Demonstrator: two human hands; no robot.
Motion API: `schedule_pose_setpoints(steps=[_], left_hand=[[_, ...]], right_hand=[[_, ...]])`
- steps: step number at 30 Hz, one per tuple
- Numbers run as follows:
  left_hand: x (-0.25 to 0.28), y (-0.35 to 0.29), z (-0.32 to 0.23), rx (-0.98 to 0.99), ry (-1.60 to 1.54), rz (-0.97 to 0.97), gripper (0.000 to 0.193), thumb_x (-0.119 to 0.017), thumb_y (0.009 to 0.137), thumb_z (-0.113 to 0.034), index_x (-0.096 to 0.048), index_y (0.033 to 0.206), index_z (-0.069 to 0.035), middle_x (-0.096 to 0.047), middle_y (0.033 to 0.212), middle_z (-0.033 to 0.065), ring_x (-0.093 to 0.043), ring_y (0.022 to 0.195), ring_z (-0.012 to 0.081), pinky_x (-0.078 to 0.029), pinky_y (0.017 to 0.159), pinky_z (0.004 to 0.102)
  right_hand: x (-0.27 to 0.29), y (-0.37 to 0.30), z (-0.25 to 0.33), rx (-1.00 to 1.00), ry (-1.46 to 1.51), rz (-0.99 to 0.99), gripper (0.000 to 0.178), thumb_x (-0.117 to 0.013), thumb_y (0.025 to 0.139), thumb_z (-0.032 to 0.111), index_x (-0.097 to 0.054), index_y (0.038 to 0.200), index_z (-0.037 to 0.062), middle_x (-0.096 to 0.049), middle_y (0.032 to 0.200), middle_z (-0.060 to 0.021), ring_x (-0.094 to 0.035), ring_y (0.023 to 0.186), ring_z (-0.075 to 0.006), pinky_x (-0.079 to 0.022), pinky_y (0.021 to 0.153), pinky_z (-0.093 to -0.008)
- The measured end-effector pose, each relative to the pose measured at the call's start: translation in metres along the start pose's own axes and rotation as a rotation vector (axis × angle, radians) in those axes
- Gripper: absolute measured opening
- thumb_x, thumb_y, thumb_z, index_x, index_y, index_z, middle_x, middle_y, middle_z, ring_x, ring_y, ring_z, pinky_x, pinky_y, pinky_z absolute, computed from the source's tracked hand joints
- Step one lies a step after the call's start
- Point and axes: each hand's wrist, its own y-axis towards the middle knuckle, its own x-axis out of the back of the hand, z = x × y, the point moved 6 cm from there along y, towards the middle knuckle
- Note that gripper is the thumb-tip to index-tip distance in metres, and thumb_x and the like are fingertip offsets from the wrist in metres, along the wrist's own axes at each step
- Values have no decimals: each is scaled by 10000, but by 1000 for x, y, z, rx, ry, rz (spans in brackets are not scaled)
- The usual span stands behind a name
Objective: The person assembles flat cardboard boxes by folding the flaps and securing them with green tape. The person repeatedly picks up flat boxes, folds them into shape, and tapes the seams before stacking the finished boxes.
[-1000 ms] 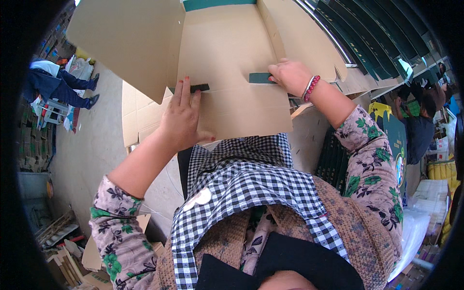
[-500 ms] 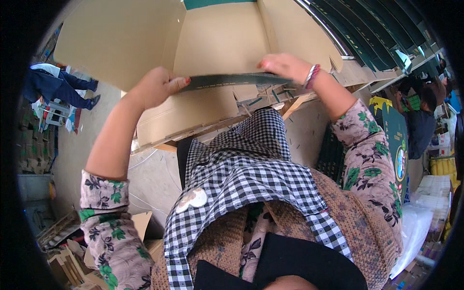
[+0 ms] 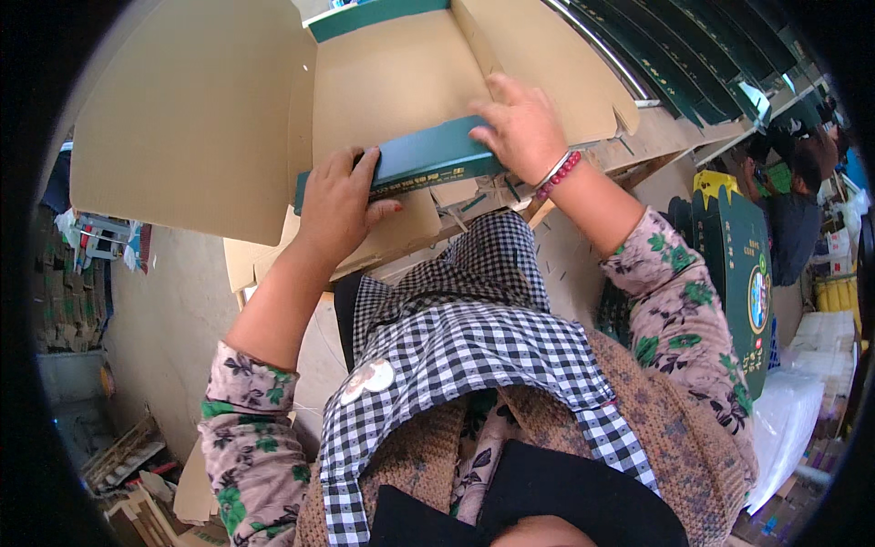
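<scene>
A large cardboard box (image 3: 392, 87) lies unfolded in front of me, tan inside and dark green outside. Its near side is folded over into a narrow green wall (image 3: 428, 157) with small gold printing. My left hand (image 3: 337, 202) is closed on the left part of this wall, fingers over the top and thumb along the front. At the wall's right end is my right hand (image 3: 524, 128), its fingers spread and slightly blurred, the thumb close against the green top. Broad tan side flaps (image 3: 182, 118) stand out to the left and right (image 3: 547, 68).
The box rests on a wooden table (image 3: 670, 137). Dark green cartons (image 3: 674, 55) line up at the far right, and a stack of green boxes (image 3: 738, 273) stands beside my right arm. Cardboard scraps (image 3: 150, 515) lie lower left. A person (image 3: 793, 219) is at the right.
The near green edge has turned over, so its flat green top now shows. My left hand has shifted right along it, and my right hand's fingers have spread. The left flap has swung nearer.
</scene>
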Motion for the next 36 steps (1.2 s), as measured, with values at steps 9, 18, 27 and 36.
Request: schedule_pose_setpoints(steps=[9, 18, 27, 36], left_hand=[[-39, 5, 20, 92, -157, 714, 201, -712, 768, -119, -721, 962, -66, -680, 896, 195, -649, 838, 383, -522, 759, 461], [70, -28, 145, 244, 682, -276, 458, -708, 843, -312, -638, 1160, 11, -638, 1114, 237, -583, 1069, 404, -443, 947, 482], [-21, -38, 176, 530, -638, 2, 362, -499, 858, -39, -614, 1194, 37, -695, 968, 163, -642, 917, 213, -488, 847, 339], [207, 161, 89, -152, 446, -640, 611, -675, 909, -319, -467, 1377, 14, -495, 1388, 260, -498, 1263, 387, -380, 1077, 460]], right_hand=[[-48, -20, 25, 221, 324, 1093, 205, -649, 712, 34, -695, 910, 60, -692, 866, -195, -672, 858, -371, -537, 766, -448], [46, 47, 144, 347, 620, 401, 451, -692, 809, 350, -605, 1103, 19, -652, 1039, -213, -637, 1000, -354, -461, 938, -478], [-8, -128, -161, -1116, 794, 451, 672, -713, 846, 386, -514, 1296, -72, -673, 1129, -180, -670, 969, -253, -547, 833, -364], [116, -207, -91, -1285, 1320, -246, 758, -609, 738, 0, -415, 1469, 48, -617, 1233, -95, -618, 1029, -197, -503, 878, -324]])
